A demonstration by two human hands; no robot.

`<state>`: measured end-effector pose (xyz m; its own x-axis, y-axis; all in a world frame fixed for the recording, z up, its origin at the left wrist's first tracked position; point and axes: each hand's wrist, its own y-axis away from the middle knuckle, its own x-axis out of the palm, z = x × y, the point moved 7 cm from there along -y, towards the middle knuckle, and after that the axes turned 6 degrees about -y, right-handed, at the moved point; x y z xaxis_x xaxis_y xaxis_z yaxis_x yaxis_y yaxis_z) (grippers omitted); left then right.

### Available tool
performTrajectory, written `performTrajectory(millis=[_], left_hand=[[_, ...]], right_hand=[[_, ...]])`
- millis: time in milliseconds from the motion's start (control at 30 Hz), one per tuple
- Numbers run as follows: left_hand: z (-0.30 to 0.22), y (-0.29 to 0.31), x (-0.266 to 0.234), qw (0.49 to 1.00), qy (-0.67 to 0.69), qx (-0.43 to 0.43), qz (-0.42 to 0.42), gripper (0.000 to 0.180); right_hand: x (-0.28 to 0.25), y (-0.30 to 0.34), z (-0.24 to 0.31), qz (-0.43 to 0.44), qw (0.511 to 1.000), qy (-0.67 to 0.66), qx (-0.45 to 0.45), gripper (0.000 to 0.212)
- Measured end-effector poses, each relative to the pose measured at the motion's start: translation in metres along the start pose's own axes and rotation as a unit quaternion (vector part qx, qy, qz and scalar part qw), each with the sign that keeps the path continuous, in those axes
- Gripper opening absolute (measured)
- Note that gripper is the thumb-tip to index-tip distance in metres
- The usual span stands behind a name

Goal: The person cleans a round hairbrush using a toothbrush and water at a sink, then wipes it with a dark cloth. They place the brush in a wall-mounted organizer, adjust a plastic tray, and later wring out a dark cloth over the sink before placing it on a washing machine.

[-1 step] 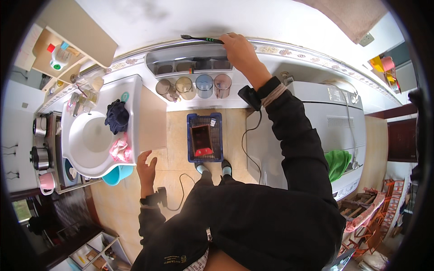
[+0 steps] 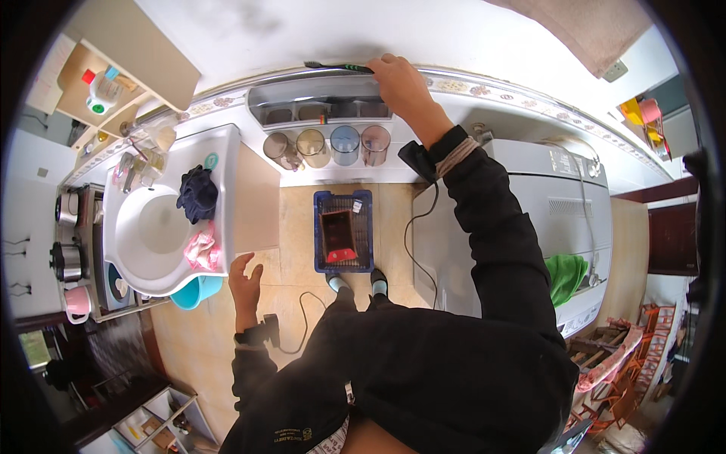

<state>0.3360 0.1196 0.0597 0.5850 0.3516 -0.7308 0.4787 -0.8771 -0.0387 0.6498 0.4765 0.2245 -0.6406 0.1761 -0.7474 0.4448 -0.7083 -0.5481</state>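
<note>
My right hand is raised at the wall, its fingers closed round the end of a black and green toothbrush. The brush lies nearly level, bristle head toward the left, just above a wall-mounted toothbrush holder with a grey see-through cover. Below that holder hang several tinted cups, among them a blue cup and a pink cup. Low on the left, my left hand hangs with fingers apart and nothing in it, near the washbasin's front corner.
A white washbasin on the left bears a dark cloth and a pink cloth. On the floor ahead of my feet stands a blue basket. To the right is a grey washing machine with a green cloth. Cables trail from both wrists.
</note>
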Motion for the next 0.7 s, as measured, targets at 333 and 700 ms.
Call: performTrajectory(millis=[333,700], left_hand=[[0.025,0.023,-0.019,0.998,-0.014,-0.041,-0.036,0.032],[0.027,0.02,-0.015,0.998,0.002,-0.04,-0.039,0.033]], right_hand=[[0.035,-0.026,0.005,0.003,0.995,0.061,-0.084,0.013],[0.02,-0.018,0.031,0.01,0.991,-0.123,-0.046,0.02]])
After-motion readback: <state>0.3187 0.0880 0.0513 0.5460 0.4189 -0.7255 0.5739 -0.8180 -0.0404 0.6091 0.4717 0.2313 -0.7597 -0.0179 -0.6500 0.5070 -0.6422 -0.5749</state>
